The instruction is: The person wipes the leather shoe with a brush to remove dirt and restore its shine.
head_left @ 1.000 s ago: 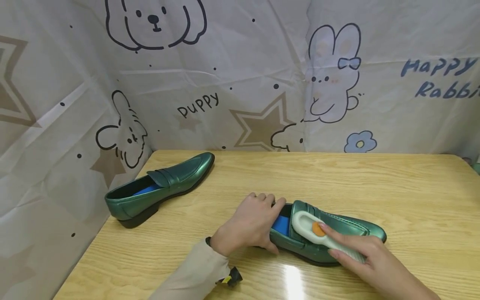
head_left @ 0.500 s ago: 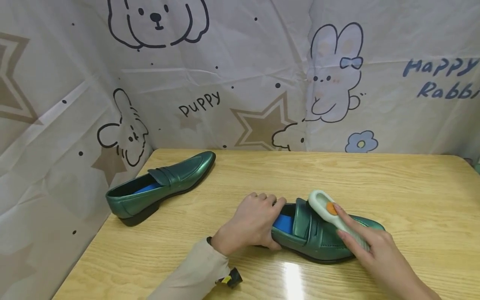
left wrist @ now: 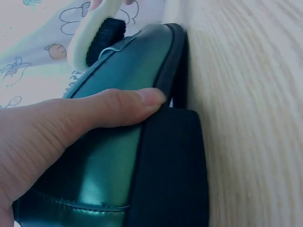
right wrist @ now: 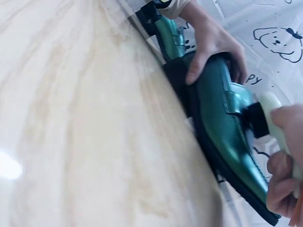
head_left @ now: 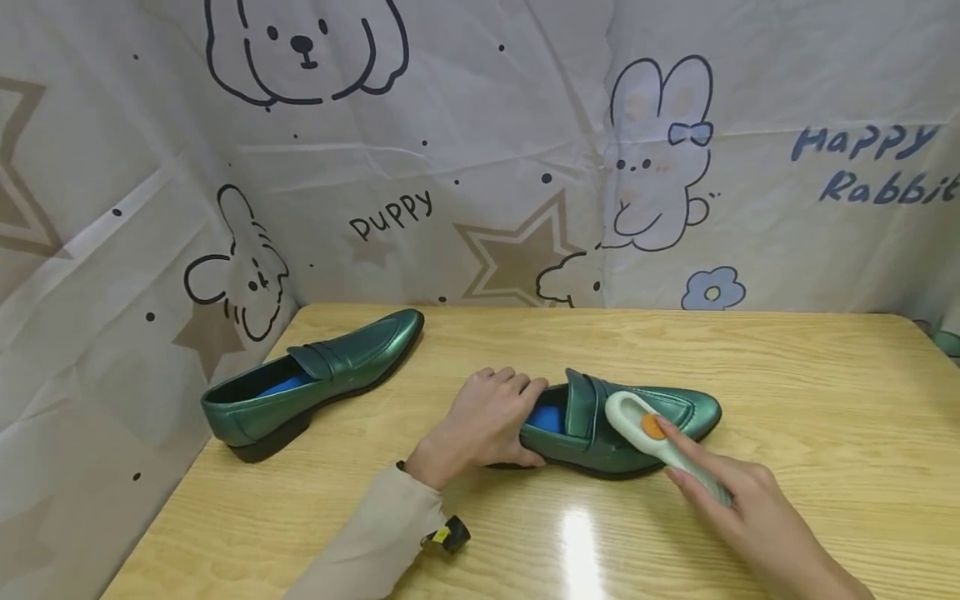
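A metallic green loafer (head_left: 596,442) with a blue insole lies sole down on the table, toe to the right. My left hand (head_left: 487,421) grips its heel end, fingers over the far side; in the left wrist view the thumb (left wrist: 128,108) presses the near side just above the black heel (left wrist: 170,165). My right hand (head_left: 750,508) holds a pale green brush (head_left: 667,450) by its handle, a finger at the orange button (head_left: 652,427). In the right wrist view the black bristles (right wrist: 257,119) meet the upper in front of the strap.
A matching green loafer (head_left: 322,367) stands at the table's left back, toe pointing away. Pale cloth (head_left: 420,108) printed with cartoon animals hangs behind and left of the wooden table (head_left: 810,375). A black and yellow object (head_left: 450,535) is at the left cuff.
The brush has gone from the loafer's tongue area across onto the front upper. My left hand and the gripped loafer have shifted back and a little left; the head view has tilted slightly.
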{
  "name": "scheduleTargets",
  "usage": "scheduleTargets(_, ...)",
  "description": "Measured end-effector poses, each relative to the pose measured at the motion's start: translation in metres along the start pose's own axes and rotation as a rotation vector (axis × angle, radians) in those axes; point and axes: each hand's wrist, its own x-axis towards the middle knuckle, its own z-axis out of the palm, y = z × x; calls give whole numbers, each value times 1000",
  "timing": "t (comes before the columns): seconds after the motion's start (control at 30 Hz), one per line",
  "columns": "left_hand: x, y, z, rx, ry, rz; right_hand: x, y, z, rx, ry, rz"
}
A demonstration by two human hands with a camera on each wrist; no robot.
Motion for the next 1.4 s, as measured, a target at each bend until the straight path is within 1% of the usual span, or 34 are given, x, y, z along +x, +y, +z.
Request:
scheduleTargets(0.03, 0, 0, 0, 1, 9, 5, 0, -1, 1, -14, 22, 33)
scheduleTargets(0.07, -1, 0, 1, 2, 17, 12, 0, -1, 2, -21, 42, 43)
scheduleTargets(0.13, -1, 1, 1, 8, 30, 22, -1, -1, 2, -28, 34, 56)
scheduleTargets(0.17, -1, 1, 1, 12, 35, 27, -1, -1, 2, -25, 21, 34)
scheduleTargets(0.27, -3, 2, 2, 21, 46, 50, -2, -2, 2, 10, -42, -95)
scheduleTargets(0.3, -4, 2, 2, 24, 50, 54, -1, -3, 2, 3, -56, -138)
scheduleTargets(0.33, -6, 3, 2, 27, 56, 58, -1, -4, 3, -4, -56, -168)
scheduleTargets(0.37, -8, 4, 2, 35, 63, 55, -1, -4, 4, -14, -38, -187)
scheduleTargets(0.4, -10, 6, 1, 40, 72, 47, 0, -5, 4, -28, -17, -179)
scheduleTargets(0.5, -15, 13, 0, 35, 105, 6, 1, -10, 3, -75, 53, -89)
scheduleTargets(0.53, -17, 15, -1, 34, 119, -6, 1, -11, 2, -74, 69, -67)
scheduleTargets(0.6, -21, 20, -2, 32, 146, -26, 2, -13, 2, -78, 92, -53)
scheduleTargets(0.7, -28, 25, -3, 36, 185, -34, 4, -16, 1, -79, 119, -58)
scheduleTargets(0.77, -34, 29, -4, 20, 209, -41, 5, -19, 0, -58, 139, -71)
scheduleTargets(0.83, -40, 33, -6, -11, 233, -52, 8, -20, -3, -35, 153, -103)
scheduleTargets(0.93, -49, 40, -8, -60, 265, -78, 14, -25, -8, -46, 158, -156)
scheduleTargets(1.0, -54, 45, -10, -71, 275, -99, 20, -30, -13, -98, 146, -161)
scheduleTargets(1.1, -59, 51, -13, -84, 281, -114, 27, -43, -22, -204, 100, -134)
scheduleTargets(1.17, -62, 53, -15, -134, 278, -120, 30, -53, -27, -267, 45, -107)
scheduleTargets(1.2, -63, 53, -15, -192, 275, -130, 32, -58, -30, -291, 13, -95)
scheduleTargets(1.3, -66, 50, -12, -451, 237, -146, 35, -72, -33, -324, -85, -90)
scheduleTargets(1.4, -69, 45, -6, -658, 184, -140, 37, -82, -29, -332, -155, -134)
